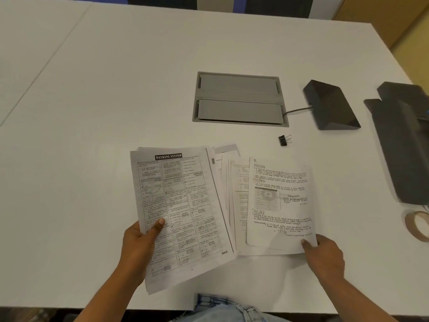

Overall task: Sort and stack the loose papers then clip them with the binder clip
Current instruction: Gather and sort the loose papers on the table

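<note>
My left hand [139, 242] grips a tilted stack of printed sheets [178, 205] headed "BANKING SYSTEM", thumb on top near its left edge. My right hand [322, 254] pinches the lower right corner of a handwritten notes page [281, 201]. Between the two, several more loose papers [229, 187] lie fanned out and overlapping on the white table [92, 112]. A small black binder clip [284, 140] rests on the table beyond the papers, up and to the right, apart from both hands.
A grey cable hatch [240, 99] is set into the table behind the papers. A dark wedge-shaped device [330, 105] with a cable and a dark folder-like object [404, 140] lie at the right. A tape roll [417, 225] sits at the right edge.
</note>
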